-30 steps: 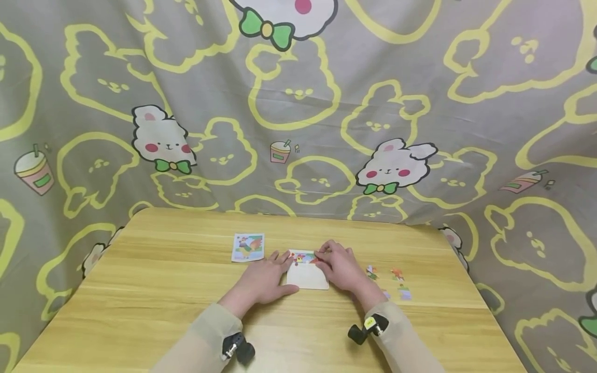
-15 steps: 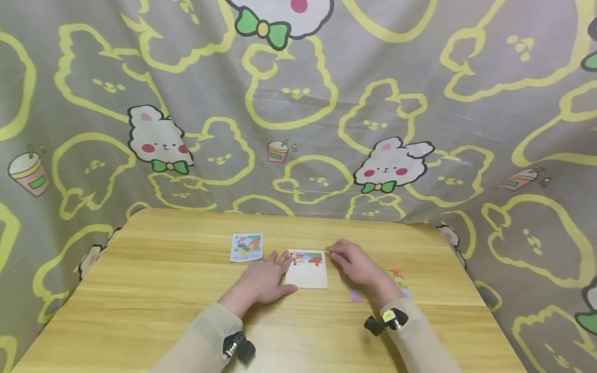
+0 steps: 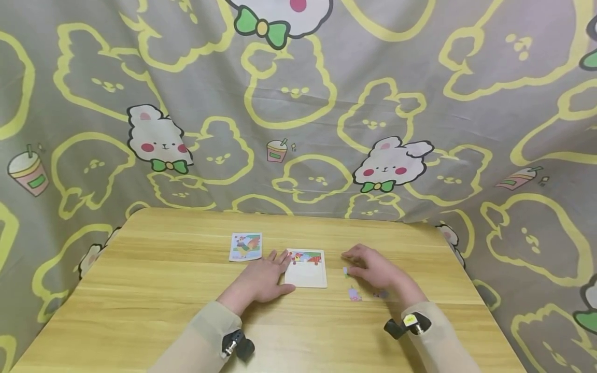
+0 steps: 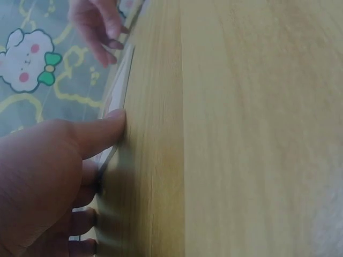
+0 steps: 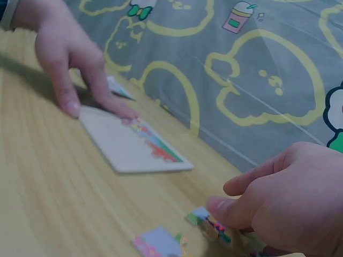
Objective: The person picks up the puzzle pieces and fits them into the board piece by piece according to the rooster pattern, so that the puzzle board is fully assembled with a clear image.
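Note:
A white square puzzle tray lies on the table, with a strip of joined, colourful jigsaw pieces along its far edge. Spread along the tray's left side, my left hand touches its edge with thumb and fingers. My right hand hovers low over loose jigsaw pieces to the right. In the right wrist view, its thumb is at a green and blue piece, with a gap between thumb and index finger. Nearer lies a lilac and pink piece. Other pieces are partly hidden under the hand.
A picture card showing a rooster lies left of the tray, beyond my left hand. The wooden table ends at a grey patterned curtain behind and at the sides.
My right hand has left the tray's upper right corner and moved right to the loose pieces. The strip it covered shows fully now. My left hand stays at the tray's edge.

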A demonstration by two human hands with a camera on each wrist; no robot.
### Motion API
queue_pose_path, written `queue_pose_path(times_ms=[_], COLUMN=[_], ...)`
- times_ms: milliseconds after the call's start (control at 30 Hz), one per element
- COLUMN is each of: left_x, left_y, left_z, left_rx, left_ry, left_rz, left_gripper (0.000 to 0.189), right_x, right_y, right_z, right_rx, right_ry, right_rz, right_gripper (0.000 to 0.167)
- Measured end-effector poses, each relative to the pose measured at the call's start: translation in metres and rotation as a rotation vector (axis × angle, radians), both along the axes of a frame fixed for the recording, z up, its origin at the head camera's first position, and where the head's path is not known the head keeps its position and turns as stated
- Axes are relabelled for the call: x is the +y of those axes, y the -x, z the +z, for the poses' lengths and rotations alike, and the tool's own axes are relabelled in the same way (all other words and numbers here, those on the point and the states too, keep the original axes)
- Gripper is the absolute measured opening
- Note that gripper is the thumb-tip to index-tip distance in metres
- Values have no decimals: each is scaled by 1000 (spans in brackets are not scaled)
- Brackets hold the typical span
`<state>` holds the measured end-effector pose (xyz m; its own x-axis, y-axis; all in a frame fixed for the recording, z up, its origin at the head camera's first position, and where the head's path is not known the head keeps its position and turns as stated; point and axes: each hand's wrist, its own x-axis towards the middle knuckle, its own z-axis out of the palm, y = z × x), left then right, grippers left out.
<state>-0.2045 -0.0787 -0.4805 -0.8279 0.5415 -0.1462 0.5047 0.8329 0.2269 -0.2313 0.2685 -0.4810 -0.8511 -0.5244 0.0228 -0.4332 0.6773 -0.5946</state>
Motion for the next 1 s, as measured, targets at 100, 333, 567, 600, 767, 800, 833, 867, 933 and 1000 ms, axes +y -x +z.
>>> queue_pose_path(times_ms=[100,333,567,600,767,800,833,867,933,1000], left_x=[0,0,0,0,0,0,0,0,0,-1], left_y=[0,-1,-1,-1,-2,-2,-2,-2,-3,-3], left_z=[-1,-3,-3,-4,-3,-3,-3,-3,-3,-4], left_rx=[8,5,11,12,14,13,13,12,12,13], left_ry=[5,-7,-10,-9,-14,-15,-17,-18,-20,-24], left_rz=[2,6,8,7,12,13,13,13,13,11], left_gripper=[83,83,83,83,83,83,83,83,83,83], right_x=[3,5,1,0,-1,-1,-1,-1,-1,-1], right_y=[-2,-9,-16,-17,-20,-20,-21,-21,-22,-22], right_z=[0,-3,-6,-6,-12,-13,-14,-15,-17,-18], right_rx=[44,65,78,85,124,127,135,141,159,178], right_ry=[-67,-97,-119,-124,-115,-112,-108,-103,-99,-98], right_rz=[19,3,-35,-40,-50,-54,-54,-54,-50,-48], right_gripper=[47,41,33,31,25,24,24,24,23,23])
